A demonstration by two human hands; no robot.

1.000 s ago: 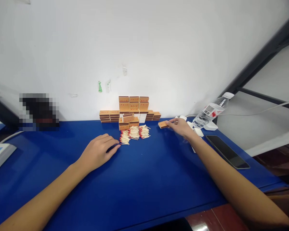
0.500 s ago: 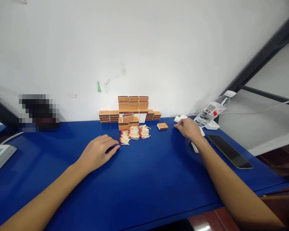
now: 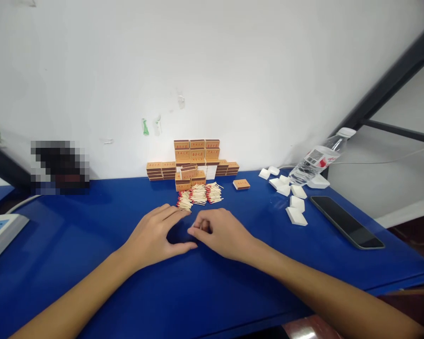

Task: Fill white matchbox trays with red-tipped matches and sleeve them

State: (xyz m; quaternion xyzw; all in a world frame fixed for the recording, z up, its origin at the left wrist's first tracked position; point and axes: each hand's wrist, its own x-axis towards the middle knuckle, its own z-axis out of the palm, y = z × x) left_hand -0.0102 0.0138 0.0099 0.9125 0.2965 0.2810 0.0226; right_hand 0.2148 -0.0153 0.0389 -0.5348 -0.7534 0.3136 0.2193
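**Blue table (image 3: 92,273): matches lay loose, unboxed**

Just before the matches (image 3: 199,194), left hand (image 3: 155,235) rested slack, fingers spread. Right hand (image 3: 222,233) curled beside it; I could not tell if it grasped anything. Behind the matches stood stacked boxes (image 3: 194,157); right of the matches lay a lone box (image 3: 240,184), then white trays (image 3: 296,215).

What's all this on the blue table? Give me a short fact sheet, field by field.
Surface: blue table against a white wall
Left hand: palm down, fingers loosely open, just short of the pile of red-tipped wooden matches
Right hand: beside it, fingers curled; whether it pinches anything cannot be told
By the wall: stacked orange cardboard matchboxes; single orange matchbox lying flat, apart
Right side: white card trays, clear plastic water bottle, black phone
Left edge: white power strip
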